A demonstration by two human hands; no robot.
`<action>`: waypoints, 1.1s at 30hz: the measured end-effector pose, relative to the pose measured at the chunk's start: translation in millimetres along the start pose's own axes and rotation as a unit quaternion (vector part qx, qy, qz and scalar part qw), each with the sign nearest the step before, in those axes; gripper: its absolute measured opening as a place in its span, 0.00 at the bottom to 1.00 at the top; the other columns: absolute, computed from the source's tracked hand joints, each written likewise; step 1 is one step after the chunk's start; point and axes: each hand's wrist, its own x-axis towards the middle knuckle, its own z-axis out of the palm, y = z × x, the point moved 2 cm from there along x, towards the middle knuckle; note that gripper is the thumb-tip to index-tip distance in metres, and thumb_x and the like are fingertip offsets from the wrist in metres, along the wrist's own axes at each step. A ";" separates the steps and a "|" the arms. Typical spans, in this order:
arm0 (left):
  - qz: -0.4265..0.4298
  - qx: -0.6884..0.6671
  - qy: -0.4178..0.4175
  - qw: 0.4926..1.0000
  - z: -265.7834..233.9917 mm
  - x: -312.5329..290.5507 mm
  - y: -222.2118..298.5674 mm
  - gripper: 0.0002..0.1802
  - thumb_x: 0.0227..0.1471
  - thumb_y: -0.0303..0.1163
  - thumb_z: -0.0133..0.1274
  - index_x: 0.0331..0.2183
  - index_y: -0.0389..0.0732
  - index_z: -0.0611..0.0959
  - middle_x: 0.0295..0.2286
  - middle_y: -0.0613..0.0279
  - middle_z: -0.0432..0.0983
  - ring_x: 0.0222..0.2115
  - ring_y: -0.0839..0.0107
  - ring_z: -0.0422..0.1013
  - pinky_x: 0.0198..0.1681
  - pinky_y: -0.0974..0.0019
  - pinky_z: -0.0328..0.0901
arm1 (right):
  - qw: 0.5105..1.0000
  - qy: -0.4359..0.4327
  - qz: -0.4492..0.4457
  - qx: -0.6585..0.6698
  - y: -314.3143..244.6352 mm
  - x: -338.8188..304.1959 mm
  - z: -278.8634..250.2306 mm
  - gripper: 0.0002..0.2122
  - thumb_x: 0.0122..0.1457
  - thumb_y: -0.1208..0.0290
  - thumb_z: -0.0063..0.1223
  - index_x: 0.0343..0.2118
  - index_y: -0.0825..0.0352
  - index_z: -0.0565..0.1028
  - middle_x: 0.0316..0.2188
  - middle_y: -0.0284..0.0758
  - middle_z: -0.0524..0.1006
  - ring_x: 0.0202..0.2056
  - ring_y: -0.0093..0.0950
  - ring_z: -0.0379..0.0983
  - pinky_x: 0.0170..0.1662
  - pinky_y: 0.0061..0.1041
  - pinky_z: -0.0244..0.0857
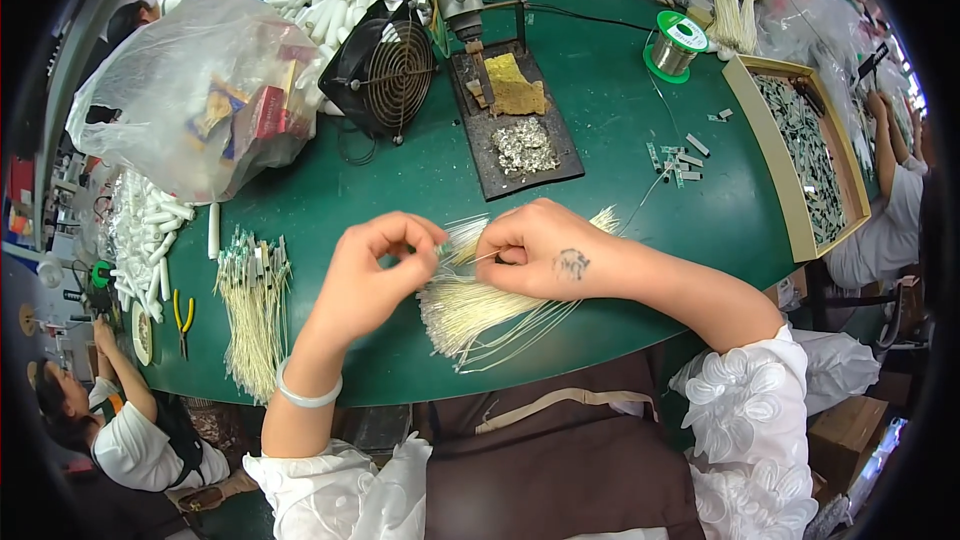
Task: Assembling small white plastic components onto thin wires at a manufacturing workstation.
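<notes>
Your pale wire bundle point(465, 318) lies on the green table point(350, 365) right in front of you, under & betw. your hands. Your L hand point(375, 265) has thumb & index tips pinched tog. on a tiny greenish piece point(440, 252), too small to ID. Your R hand point(560, 252) has thumb & fingers clamped on a thin pale wire point(488, 257), just above the bundle. Further L: a 2nd wire bunch point(255, 315) w/ small boards at its top end, then yellow-handled pliers point(183, 324). Beyond your hands: soldering iron point(483, 75) over a black stand point(537, 180), black fan point(385, 70) to its L. Off R: solder spool point(672, 50), loose boards point(678, 162), box of boards point(803, 155).
</notes>
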 end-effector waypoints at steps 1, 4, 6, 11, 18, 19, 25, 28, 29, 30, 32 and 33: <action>0.017 0.059 -0.040 0.997 1.3 -2.7 4.8 0.02 0.45 0.23 0.53 0.24 0.35 0.77 0.23 0.66 0.76 0.26 0.81 0.68 0.32 0.75 0.63 | 1.000 0.004 0.005 0.005 -0.5 -0.2 -0.6 0.07 0.46 0.68 0.53 0.25 0.65 0.77 0.17 0.37 0.73 0.21 0.38 0.71 0.26 0.34 0.63; -0.021 0.136 -0.095 0.986 7.1 -9.4 12.5 0.03 0.42 0.24 0.54 0.23 0.34 0.78 0.23 0.68 0.76 0.24 0.82 0.65 0.30 0.76 0.62 | 1.000 -0.002 0.001 -0.007 -0.6 -1.0 -0.3 0.08 0.48 0.66 0.54 0.26 0.65 0.77 0.17 0.36 0.74 0.22 0.37 0.71 0.27 0.33 0.63; -0.021 0.136 -0.074 0.988 8.7 -12.1 11.7 0.03 0.40 0.23 0.55 0.22 0.33 0.79 0.22 0.67 0.76 0.24 0.82 0.65 0.29 0.75 0.62 | 1.000 -0.017 -0.002 -0.011 -0.5 -1.8 0.4 0.08 0.48 0.66 0.54 0.26 0.65 0.77 0.18 0.36 0.74 0.23 0.37 0.72 0.28 0.33 0.63; -0.007 0.163 -0.004 0.987 -2.0 -23.0 12.9 0.02 0.38 0.21 0.56 0.21 0.33 0.79 0.22 0.67 0.76 0.23 0.81 0.66 0.29 0.75 0.62 | 1.000 -0.024 -0.009 -0.003 0.0 -3.4 -9.1 0.09 0.49 0.66 0.53 0.26 0.66 0.77 0.17 0.37 0.73 0.21 0.35 0.71 0.27 0.31 0.63; -0.063 0.090 0.085 0.990 -39.2 -51.2 -3.3 0.02 0.40 0.17 0.54 0.21 0.32 0.78 0.22 0.63 0.75 0.24 0.79 0.69 0.29 0.76 0.64 | 0.995 0.040 0.072 0.059 10.4 -13.1 -50.0 0.07 0.51 0.71 0.56 0.25 0.71 0.76 0.12 0.20 0.60 0.18 0.11 0.53 0.22 0.16 0.51; -0.077 0.079 0.086 0.990 -41.4 -53.3 -6.0 0.02 0.40 0.17 0.53 0.21 0.32 0.77 0.22 0.62 0.74 0.24 0.78 0.70 0.30 0.76 0.65 | 0.993 0.048 0.078 0.071 9.9 -12.8 -52.7 0.07 0.51 0.71 0.56 0.26 0.71 0.76 0.12 0.20 0.60 0.18 0.11 0.53 0.22 0.16 0.51; -0.083 0.070 0.078 0.991 -40.6 -54.5 -18.4 0.02 0.41 0.18 0.53 0.21 0.32 0.77 0.22 0.62 0.74 0.24 0.79 0.70 0.32 0.76 0.65 | 0.986 0.064 0.104 0.109 16.2 -10.0 -52.3 0.08 0.52 0.70 0.57 0.26 0.71 0.76 0.13 0.21 0.62 0.19 0.11 0.54 0.23 0.16 0.52; -0.108 0.098 0.076 0.986 -43.2 -50.3 -19.5 0.02 0.43 0.19 0.53 0.22 0.32 0.77 0.23 0.61 0.76 0.25 0.79 0.70 0.34 0.76 0.66 | 0.983 0.108 0.083 0.126 17.2 -9.1 -48.9 0.08 0.53 0.71 0.57 0.27 0.72 0.76 0.15 0.22 0.64 0.20 0.11 0.55 0.23 0.16 0.53; -0.108 0.098 0.078 0.986 -42.8 -45.7 -18.9 0.02 0.43 0.19 0.53 0.22 0.32 0.77 0.23 0.61 0.76 0.25 0.79 0.70 0.34 0.76 0.66 | 0.987 0.101 0.076 0.097 15.7 -8.9 -47.7 0.08 0.53 0.71 0.57 0.28 0.72 0.76 0.16 0.23 0.66 0.20 0.11 0.56 0.24 0.16 0.53; -0.009 0.184 0.113 0.976 -41.8 -37.4 -12.9 0.02 0.45 0.20 0.53 0.23 0.32 0.77 0.24 0.60 0.77 0.26 0.79 0.71 0.35 0.75 0.66 | 0.991 0.094 0.068 0.069 13.9 -8.9 -46.4 0.08 0.53 0.71 0.57 0.28 0.72 0.76 0.17 0.24 0.68 0.21 0.11 0.56 0.24 0.16 0.54; 0.090 0.264 0.145 0.949 -31.6 -20.1 -1.4 0.02 0.47 0.20 0.53 0.24 0.32 0.77 0.26 0.59 0.78 0.27 0.78 0.72 0.36 0.75 0.67 | 0.992 0.089 0.058 0.070 8.0 -9.4 -38.1 0.08 0.53 0.71 0.57 0.29 0.72 0.77 0.17 0.24 0.69 0.21 0.11 0.57 0.24 0.16 0.54; 0.033 0.168 0.107 0.979 -19.0 -8.7 4.9 0.02 0.48 0.21 0.52 0.26 0.32 0.77 0.26 0.59 0.78 0.28 0.78 0.73 0.36 0.75 0.67 | 0.992 0.087 0.049 0.072 4.5 -10.1 -34.2 0.07 0.52 0.72 0.57 0.29 0.72 0.77 0.17 0.24 0.70 0.21 0.11 0.57 0.24 0.16 0.55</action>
